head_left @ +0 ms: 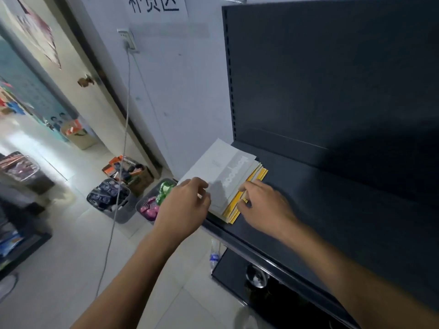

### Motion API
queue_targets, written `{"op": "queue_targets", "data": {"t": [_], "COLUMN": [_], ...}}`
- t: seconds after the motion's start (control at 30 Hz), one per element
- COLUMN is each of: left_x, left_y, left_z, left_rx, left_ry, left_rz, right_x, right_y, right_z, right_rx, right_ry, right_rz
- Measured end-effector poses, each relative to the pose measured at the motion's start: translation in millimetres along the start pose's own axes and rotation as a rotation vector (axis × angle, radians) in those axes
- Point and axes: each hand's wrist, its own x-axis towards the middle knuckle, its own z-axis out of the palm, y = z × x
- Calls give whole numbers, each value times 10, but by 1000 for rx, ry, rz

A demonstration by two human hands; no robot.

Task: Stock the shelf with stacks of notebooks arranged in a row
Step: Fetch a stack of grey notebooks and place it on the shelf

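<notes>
One stack of notebooks (228, 176) lies at the left end of the shelf (332, 198), left hand (185, 205) curled on its near corner, right hand (263, 205) touching its right edge (grip cannot be told); further stacks rightward are not yet placed.

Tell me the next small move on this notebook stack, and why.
Probably squeeze the notebook stack square: yellow covers fan out from under the white top notebook, the left hand grips its left edge and the right hand touches the yellow edges.
</notes>
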Motion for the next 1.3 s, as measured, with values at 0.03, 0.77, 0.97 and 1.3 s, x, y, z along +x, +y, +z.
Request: {"op": "queue_targets", "data": {"t": [0.03, 0.77, 0.97, 1.3], "left_x": [110, 1650, 1694, 1765], "left_y": [-21, -654, -789, -853], "left_z": [4, 248, 253, 224], "left_rx": [-2, 150, 69, 2], "left_ry": [-9, -274, -318, -436], "left_rz": [13, 167, 227, 240], "right_x": [71, 694, 723, 804], "right_y": [11, -258, -449, -657], "right_z": [7, 503, 571, 609], "right_rx": [3, 112, 4, -138], "right_ry": [3, 192, 198, 271], "right_rz": [18, 655, 778, 706]}}
